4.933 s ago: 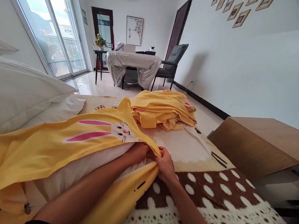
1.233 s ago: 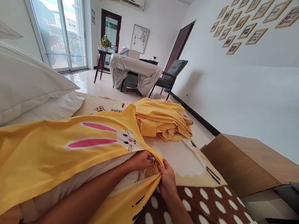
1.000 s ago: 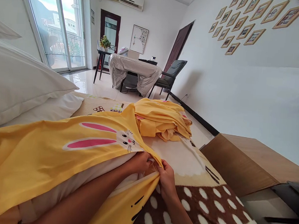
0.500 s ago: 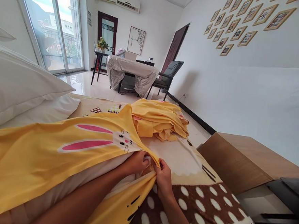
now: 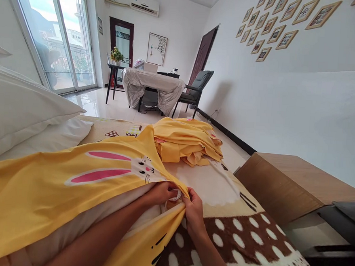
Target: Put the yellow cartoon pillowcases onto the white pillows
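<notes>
A yellow pillowcase [image 5: 53, 165] printed with a white rabbit with pink ears lies across the bed, its open side facing me. White fabric, apparently a pillow [image 5: 95, 206], shows inside the opening. My left hand [image 5: 162, 192] reaches into the opening near the far right corner, fingers closed on a bit of the white fabric; the fingertips are partly hidden. Close beside it, my right hand [image 5: 194, 209] pinches the edge of the pillowcase at that corner from outside. The lower yellow layer hangs toward me below both hands.
Crumpled yellow bedding [image 5: 186, 139] lies just beyond the pillowcase. White pillows [image 5: 27, 106] are stacked at left. A patterned brown and cream blanket [image 5: 237, 234] covers the bed. A wooden cabinet [image 5: 286, 185] stands at right, and a covered table [image 5: 153, 80] and black chair [image 5: 195, 89] farther back.
My left fingers have shifted slightly within the opening, and more of the white fabric shows at them. The right hand keeps its pinch. The whole view has turned a little.
</notes>
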Demonstrator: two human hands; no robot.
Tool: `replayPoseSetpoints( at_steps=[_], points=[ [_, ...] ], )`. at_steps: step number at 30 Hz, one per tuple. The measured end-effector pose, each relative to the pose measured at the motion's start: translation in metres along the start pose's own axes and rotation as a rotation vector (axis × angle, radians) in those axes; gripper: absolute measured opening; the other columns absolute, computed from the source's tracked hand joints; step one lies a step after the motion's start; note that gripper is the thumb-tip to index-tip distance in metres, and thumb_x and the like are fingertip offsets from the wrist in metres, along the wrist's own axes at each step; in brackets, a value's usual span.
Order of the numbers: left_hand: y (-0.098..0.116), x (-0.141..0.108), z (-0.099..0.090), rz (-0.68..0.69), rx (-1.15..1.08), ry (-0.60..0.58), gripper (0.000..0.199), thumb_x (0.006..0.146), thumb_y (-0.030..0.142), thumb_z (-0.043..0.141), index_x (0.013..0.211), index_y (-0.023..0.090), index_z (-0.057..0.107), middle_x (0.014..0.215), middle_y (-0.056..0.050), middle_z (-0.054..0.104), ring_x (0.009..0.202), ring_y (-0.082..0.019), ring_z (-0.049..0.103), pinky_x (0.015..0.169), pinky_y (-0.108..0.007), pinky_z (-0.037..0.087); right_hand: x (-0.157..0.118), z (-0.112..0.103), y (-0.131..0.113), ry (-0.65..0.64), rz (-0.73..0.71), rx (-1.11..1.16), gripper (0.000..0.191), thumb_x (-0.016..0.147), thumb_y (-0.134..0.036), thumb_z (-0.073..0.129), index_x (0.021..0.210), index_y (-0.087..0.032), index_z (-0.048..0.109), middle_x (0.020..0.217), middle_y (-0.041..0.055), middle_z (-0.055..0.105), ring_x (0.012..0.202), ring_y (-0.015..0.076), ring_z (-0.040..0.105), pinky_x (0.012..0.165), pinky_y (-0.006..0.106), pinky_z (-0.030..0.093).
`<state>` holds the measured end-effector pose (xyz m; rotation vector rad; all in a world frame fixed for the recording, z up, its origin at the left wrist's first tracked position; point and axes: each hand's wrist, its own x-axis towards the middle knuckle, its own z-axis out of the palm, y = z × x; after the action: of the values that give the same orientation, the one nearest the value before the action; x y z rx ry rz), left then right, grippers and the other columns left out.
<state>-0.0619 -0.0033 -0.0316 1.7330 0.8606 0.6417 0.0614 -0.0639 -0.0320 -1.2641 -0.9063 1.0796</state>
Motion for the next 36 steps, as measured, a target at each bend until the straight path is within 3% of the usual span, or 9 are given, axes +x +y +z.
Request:
replayPoseSetpoints(
  at_steps=[6,11,15,21,25,29,31,33,36],
  points=[
    [0.000,-0.001,0.003,-0.003,0.106,0.078,0.018,0.067,0.007,0.055,0.078,0.010,0.070,0.081,-0.005,0.070,0.080,-0.019,0.060,0.080,-0.029,0.045,0.002,-0.004,0.000,-0.046,-0.103,-0.118,0.025,0.068,-0.037,0.059,0.084,-0.017,0.058,0.080,0.0048,0.065,0.075,0.0204,0.058,0.067,0.027,0.046],
    [0.002,-0.002,0.009,0.057,0.154,0.131,0.016,0.069,0.009,0.058,0.078,0.013,0.070,0.078,-0.001,0.068,0.078,-0.017,0.059,0.076,-0.026,0.044,0.004,-0.010,-0.001,-0.100,-0.240,-0.376,0.027,0.069,-0.035,0.056,0.088,-0.016,0.061,0.090,0.0074,0.067,0.086,0.0232,0.059,0.080,0.031,0.045],
    [0.001,-0.002,0.012,0.062,0.228,0.221,0.006,0.067,0.012,0.058,0.067,0.013,0.064,0.068,-0.001,0.061,0.068,-0.016,0.052,0.065,-0.026,0.041,0.000,-0.010,-0.004,-0.125,-0.300,-0.504,0.029,0.073,-0.040,0.055,0.086,-0.016,0.064,0.084,0.0068,0.068,0.077,0.0212,0.059,0.073,0.028,0.044],
    [0.000,0.000,0.010,0.099,0.236,0.262,0.005,0.067,0.010,0.057,0.063,0.014,0.057,0.067,0.000,0.059,0.065,-0.014,0.049,0.060,-0.025,0.039,-0.005,-0.015,-0.015,-0.152,-0.301,-0.512,0.037,0.074,-0.051,0.060,0.080,-0.015,0.066,0.075,0.0051,0.065,0.070,0.0191,0.055,0.065,0.027,0.042],
    [0.005,-0.001,0.010,0.160,0.233,0.261,0.011,0.071,0.018,0.059,0.061,0.014,0.058,0.065,0.000,0.059,0.065,-0.014,0.050,0.061,-0.025,0.040,0.006,-0.030,-0.017,-0.022,-0.309,-0.394,0.047,0.084,-0.056,0.045,0.080,-0.014,0.067,0.081,0.0087,0.066,0.076,0.0196,0.056,0.071,0.029,0.043],
    [0.010,-0.002,0.010,0.202,0.228,0.293,0.005,0.070,0.015,0.058,0.072,0.015,0.062,0.077,-0.002,0.064,0.074,-0.016,0.054,0.070,-0.026,0.043,0.026,-0.045,-0.013,0.174,-0.181,-0.402,0.046,0.066,-0.055,0.064,0.090,-0.015,0.066,0.096,0.0108,0.066,0.081,0.0209,0.057,0.073,0.031,0.044],
    [0.010,-0.003,0.010,0.201,0.232,0.292,0.005,0.071,0.017,0.057,0.071,0.014,0.062,0.075,-0.003,0.065,0.072,-0.016,0.054,0.069,-0.027,0.043,0.031,-0.048,-0.011,0.049,-0.018,-0.326,0.054,0.056,-0.054,0.071,0.093,-0.015,0.065,0.096,0.0105,0.066,0.079,0.0209,0.058,0.071,0.031,0.045],
    [0.009,-0.002,0.010,0.199,0.244,0.283,0.008,0.073,0.019,0.056,0.069,0.014,0.060,0.073,-0.003,0.064,0.069,-0.016,0.053,0.066,-0.027,0.043,0.031,-0.046,-0.010,-0.184,0.123,-0.236,0.055,0.055,-0.054,0.073,0.093,-0.013,0.066,0.089,0.0091,0.068,0.077,0.0209,0.060,0.070,0.030,0.047],
    [0.008,-0.002,0.011,0.214,0.278,0.287,0.007,0.074,0.017,0.054,0.070,0.014,0.059,0.076,-0.003,0.064,0.071,-0.016,0.053,0.067,-0.027,0.043,0.024,-0.038,-0.007,-0.349,0.139,-0.187,0.049,0.059,-0.051,0.074,0.087,-0.012,0.068,0.083,0.0075,0.069,0.076,0.0213,0.060,0.072,0.030,0.047]
  ],
)
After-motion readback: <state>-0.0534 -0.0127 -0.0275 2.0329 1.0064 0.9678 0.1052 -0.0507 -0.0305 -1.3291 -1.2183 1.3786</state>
